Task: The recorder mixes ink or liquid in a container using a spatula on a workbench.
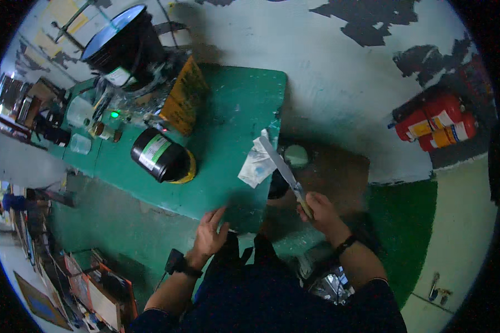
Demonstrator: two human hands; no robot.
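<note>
We see the right hand (322, 213) closed around the handle of a long flat-bladed tool (281, 164), which slants up and away to our left, its far end over a crumpled white wipe (255, 169) at the right edge of the green counter (233, 111). We cannot tell whether the blade presses on the wipe or only passes above it. The left hand (210, 236) is empty, its fingers loosely spread beside the counter's near edge; we cannot tell whether it touches. The likeliest trouble, we judge, is the wipe going over the side: it lies so close to the edge that a sideways drag of the blade could carry it down toward the pale round object (296, 155) below. If the wipe slides or bunches, the tool could skid, since nothing holds the wipe down from our left. Should we bring that free hand across to steady it, our bare fingers could meet the blade's edge. Any residue on the metal, too fine for us to make out, could smear onto the counter. A wide swing to our left might also knock the black jar (156, 155), though it sits well apart from the blade.
</note>
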